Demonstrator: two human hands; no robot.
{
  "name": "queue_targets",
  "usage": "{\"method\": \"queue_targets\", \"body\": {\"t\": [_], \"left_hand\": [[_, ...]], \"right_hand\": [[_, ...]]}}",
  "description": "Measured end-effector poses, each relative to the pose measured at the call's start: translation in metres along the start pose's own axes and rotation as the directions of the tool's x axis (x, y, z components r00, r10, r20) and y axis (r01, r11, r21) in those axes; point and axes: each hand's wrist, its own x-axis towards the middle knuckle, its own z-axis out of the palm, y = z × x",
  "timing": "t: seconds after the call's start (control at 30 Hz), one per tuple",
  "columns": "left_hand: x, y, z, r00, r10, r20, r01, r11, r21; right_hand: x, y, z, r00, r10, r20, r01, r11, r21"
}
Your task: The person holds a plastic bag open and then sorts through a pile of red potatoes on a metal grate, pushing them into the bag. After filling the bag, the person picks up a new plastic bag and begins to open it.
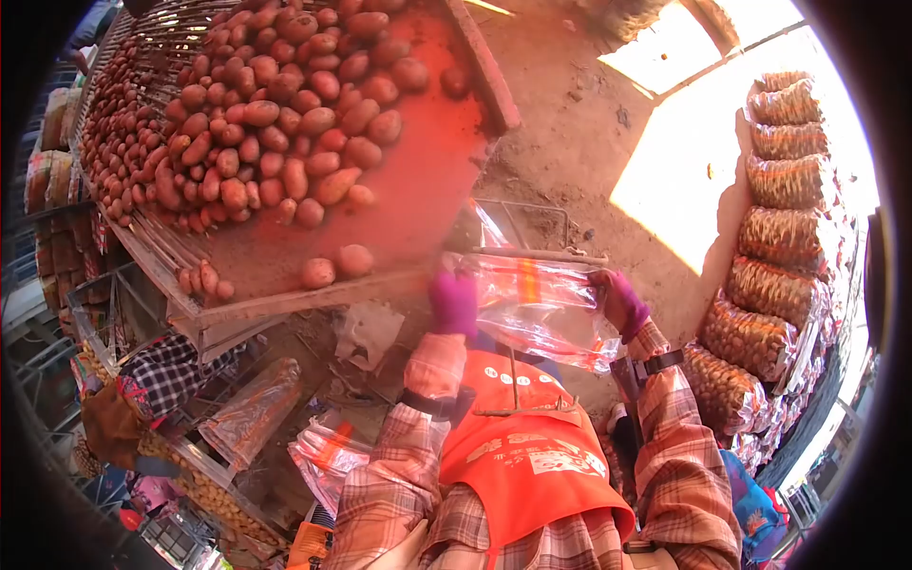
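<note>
Spanning both hands: clear plastic bag (546, 296), orange-striped, stretched near the table corner.
Right hand (622, 302): purple-covered, fingers clenched on the bag's end.
Left hand (454, 302): purple-covered, set at the opposite end; finger closure blurred, cannot be told.
Table (418, 223): red-stained, heaped with potatoes (285, 114).
Filled bags (784, 233): lined up at right.

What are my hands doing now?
Left purple-gloved hand: at the clear, orange-striped plastic bag; grip unclear.
Right purple-gloved hand: closed on that bag's edge.
</note>
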Motion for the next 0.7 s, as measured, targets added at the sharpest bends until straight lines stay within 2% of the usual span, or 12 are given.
{"method": "queue_targets", "body": {"t": [0.07, 0.13, 0.17, 0.2, 0.23, 0.3, 0.33, 0.37, 0.43, 0.5, 0.57, 0.7], "left_hand": [[-0.001, -0.039, 0.018, 0.900, -0.388, 0.197, 0.429, 0.868, -0.251], [-0.018, -0.048, 0.028, 0.877, -0.432, 0.209, 0.480, 0.813, -0.331], [-0.022, -0.050, 0.030, 0.853, -0.471, 0.225, 0.521, 0.750, -0.407], [-0.024, -0.053, 0.030, 0.853, -0.471, 0.227, 0.522, 0.750, -0.405], [-0.027, -0.057, 0.029, 0.901, -0.399, 0.173, 0.435, 0.811, -0.393], [-0.032, -0.061, 0.027, 0.968, -0.236, 0.080, 0.249, 0.900, -0.359], [-0.034, -0.061, 0.021, 0.994, -0.082, 0.066, 0.076, 0.993, 0.092], [-0.034, -0.052, 0.014, 0.993, -0.086, 0.080, 0.079, 0.994, 0.081], [-0.032, -0.035, 0.005, 0.978, 0.170, 0.122, -0.170, 0.985, -0.015], [-0.037, -0.052, 0.014, 0.985, 0.163, 0.048, -0.165, 0.985, 0.044], [-0.034, -0.040, 0.006, 0.988, 0.128, 0.084, -0.148, 0.939, 0.310], [-0.057, -0.101, 0.035, 0.986, -0.154, 0.058, 0.151, 0.987, 0.051]], "right_hand": [[-0.006, -0.011, 0.000, 0.992, -0.123, 0.015, 0.123, 0.963, -0.239], [-0.003, -0.013, 0.000, 0.969, -0.238, 0.067, 0.242, 0.854, -0.461], [0.002, -0.013, 0.003, 0.999, -0.035, 0.007, 0.035, 0.999, 0.021], [0.003, -0.013, 0.004, 0.983, 0.178, 0.052, -0.180, 0.848, 0.499], [0.002, -0.013, 0.005, 0.982, 0.183, 0.052, -0.184, 0.847, 0.498], [-0.008, -0.042, 0.021, 0.971, 0.222, -0.093, -0.198, 0.956, 0.216], [-0.008, -0.012, 0.021, 0.968, 0.109, -0.225, -0.142, 0.981, -0.135], [-0.021, 0.001, 0.017, 0.964, 0.116, -0.240, -0.153, 0.978, -0.140], [-0.053, 0.025, 0.011, 0.926, -0.333, -0.180, 0.032, 0.543, -0.839], [-0.073, 0.055, 0.012, 0.911, -0.341, -0.231, -0.040, 0.485, -0.873], [-0.087, 0.070, 0.013, 0.925, 0.053, -0.377, -0.344, 0.537, -0.770], [-0.088, 0.033, 0.042, 0.931, 0.130, -0.342, -0.335, 0.678, -0.655]]}}
